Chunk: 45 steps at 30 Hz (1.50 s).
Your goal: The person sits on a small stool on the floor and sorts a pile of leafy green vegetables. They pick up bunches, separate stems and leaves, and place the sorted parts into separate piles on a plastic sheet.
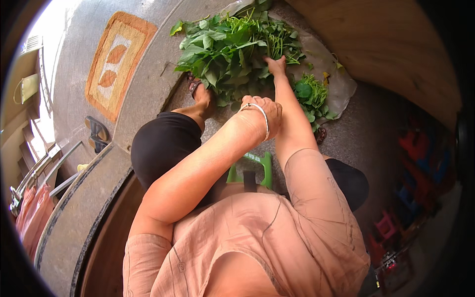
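A large heap of leafy green vegetable stems (230, 48) lies on a plastic sheet (343, 87) on the floor. My right hand (276, 67) reaches into the heap's right side, among the pale green stems; thumb and a finger look spread, but leaves hide the other fingertips. My left hand (264, 113), with a silvery bracelet (265, 117) at the wrist, is beside my right forearm, below the heap. Its fingers are curled, and whether they hold anything is hidden. A smaller bunch of greens (313, 92) lies to the right of my right forearm, on the sheet.
A green plastic stool (265, 169) is between my legs. An orange patterned mat (117, 67) and dark sandals (97, 133) lie on the left. A wooden panel (389, 48) stands at upper right. Pink cloth (35, 211) hangs at lower left, and a pink stool (386, 224) is at lower right.
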Available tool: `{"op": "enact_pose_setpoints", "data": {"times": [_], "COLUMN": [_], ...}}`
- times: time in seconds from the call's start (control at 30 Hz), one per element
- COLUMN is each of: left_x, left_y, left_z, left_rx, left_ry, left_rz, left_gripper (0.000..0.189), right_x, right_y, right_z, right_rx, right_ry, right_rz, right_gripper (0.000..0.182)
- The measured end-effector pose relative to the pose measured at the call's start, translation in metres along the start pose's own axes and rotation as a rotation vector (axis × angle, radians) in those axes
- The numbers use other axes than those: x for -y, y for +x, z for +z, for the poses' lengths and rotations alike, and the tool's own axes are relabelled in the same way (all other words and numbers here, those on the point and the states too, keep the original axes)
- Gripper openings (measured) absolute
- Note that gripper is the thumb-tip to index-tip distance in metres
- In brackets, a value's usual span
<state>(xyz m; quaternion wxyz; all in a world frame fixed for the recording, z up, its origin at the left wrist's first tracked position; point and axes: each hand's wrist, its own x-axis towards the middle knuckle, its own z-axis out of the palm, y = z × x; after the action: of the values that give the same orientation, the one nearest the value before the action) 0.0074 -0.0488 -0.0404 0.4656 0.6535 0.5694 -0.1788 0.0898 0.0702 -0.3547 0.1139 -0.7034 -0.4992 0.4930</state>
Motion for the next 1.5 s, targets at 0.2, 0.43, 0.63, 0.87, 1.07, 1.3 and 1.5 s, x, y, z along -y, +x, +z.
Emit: {"op": "enact_pose_setpoints", "data": {"times": [0.2,0.43,0.63,0.87,1.07,1.3,1.5], "left_x": [-0.001,-0.007,-0.006,-0.015,0.016,0.049,0.004], "left_y": [-0.003,-0.001,-0.002,0.0,0.006,0.024,-0.014], "left_z": [0.0,0.01,0.001,-0.011,-0.027,-0.029,-0.035], "left_rx": [-0.05,-0.133,-0.128,-0.059,-0.427,-1.032,-0.561], "left_ry": [-0.009,0.014,-0.001,-0.046,-0.12,-0.353,-1.08], "left_rz": [0.016,0.076,0.065,0.097,-0.16,0.242,0.601], "left_gripper": [0.036,0.035,0.032,0.035,0.032,0.077,0.051], "right_x": [-0.001,0.017,0.027,0.017,0.031,0.108,0.122], "right_y": [0.019,-0.003,-0.023,-0.062,-0.107,-0.205,-0.277], "right_z": [-0.024,0.007,-0.012,-0.064,-0.099,-0.17,-0.231], "right_rx": [0.126,-0.248,-0.217,-0.026,0.226,0.743,0.737], "right_ry": [-0.047,-0.195,-0.303,0.422,0.334,0.656,0.694], "right_rz": [0.037,0.02,-0.145,-0.209,-0.485,-0.447,-0.373], "right_gripper": [0.069,0.058,0.056,0.03,0.019,0.023,0.024]}}
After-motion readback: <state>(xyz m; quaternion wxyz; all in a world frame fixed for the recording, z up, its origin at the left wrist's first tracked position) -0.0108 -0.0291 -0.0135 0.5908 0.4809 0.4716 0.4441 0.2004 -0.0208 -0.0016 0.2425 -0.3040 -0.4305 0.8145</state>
